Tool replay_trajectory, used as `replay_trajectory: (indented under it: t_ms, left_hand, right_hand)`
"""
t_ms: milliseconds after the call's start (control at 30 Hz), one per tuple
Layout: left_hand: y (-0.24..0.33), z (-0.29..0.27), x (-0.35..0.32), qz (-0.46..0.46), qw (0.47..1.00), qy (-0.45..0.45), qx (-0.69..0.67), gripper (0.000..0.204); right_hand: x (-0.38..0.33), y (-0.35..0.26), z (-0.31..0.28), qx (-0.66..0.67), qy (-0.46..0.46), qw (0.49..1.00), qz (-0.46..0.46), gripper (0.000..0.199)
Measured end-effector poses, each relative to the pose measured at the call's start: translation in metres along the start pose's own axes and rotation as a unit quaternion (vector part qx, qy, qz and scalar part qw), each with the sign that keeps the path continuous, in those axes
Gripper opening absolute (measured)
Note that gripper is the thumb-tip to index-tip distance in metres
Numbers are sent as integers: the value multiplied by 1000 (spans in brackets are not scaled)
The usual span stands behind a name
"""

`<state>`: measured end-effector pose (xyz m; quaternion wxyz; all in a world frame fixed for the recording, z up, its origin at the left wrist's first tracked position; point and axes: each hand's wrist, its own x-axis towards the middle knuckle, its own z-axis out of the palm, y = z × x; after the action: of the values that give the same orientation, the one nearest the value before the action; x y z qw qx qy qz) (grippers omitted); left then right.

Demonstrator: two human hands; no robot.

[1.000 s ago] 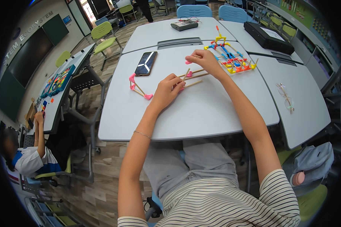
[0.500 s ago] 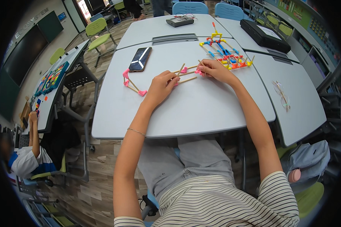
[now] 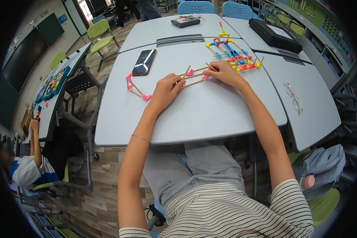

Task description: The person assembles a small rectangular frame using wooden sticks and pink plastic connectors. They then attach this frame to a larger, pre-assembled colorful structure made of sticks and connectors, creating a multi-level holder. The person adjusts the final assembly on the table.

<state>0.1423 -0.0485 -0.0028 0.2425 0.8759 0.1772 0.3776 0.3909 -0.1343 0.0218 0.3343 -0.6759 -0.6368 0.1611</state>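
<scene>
In the head view, you are sitting at a grey table [image 3: 210,115] in the middle of the frame. Your left hand [image 3: 166,90] is curled shut, pinching the near end of some wooden sticks with pink joints [image 3: 194,75]. Your right hand [image 3: 223,73] is resting on the far end of the same sticks, fingers bent down on them. The sticks are lying flat on the table between your two hands, just above the middle of the frame.

Left of your left hand, a small pink and wood piece [image 3: 135,86] is lying by itself. A black phone [image 3: 144,62] is sitting above it. A colourful stick model [image 3: 233,54] is standing just behind your right hand. Glasses [image 3: 292,95] are lying at the right.
</scene>
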Motion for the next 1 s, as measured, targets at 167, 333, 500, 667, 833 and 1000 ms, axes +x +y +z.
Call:
replay_trajectory:
  t_ms: [167,333,500,667,833,1000]
  left_hand:
    - [2,-1,0,-4,1000,-3,0,14]
    - [3,-1,-1,-7,1000,-4,0,14]
    - [4,0,1,2,1000,-4,2,14]
    - [2,-2,-1,-8,1000,-6,1,15]
    - [3,-1,0,-2,1000,-4,4,14]
    - [3,-1,-1,-2,1000,-5,0,14]
  right_hand:
    - [-2,-2,-2,5,12,1000,0,41]
    - [-6,-12,-11,-29,20,999,23,41]
    - [-2,10,-5,19,68,997,-38,33]
    - [-10,-22,-22,-102,-19,994,44,29]
    - [-15,-19,-24,-99,-70,992,17,30]
    - [-10,-5,-20,-54,-63,996,-37,23]
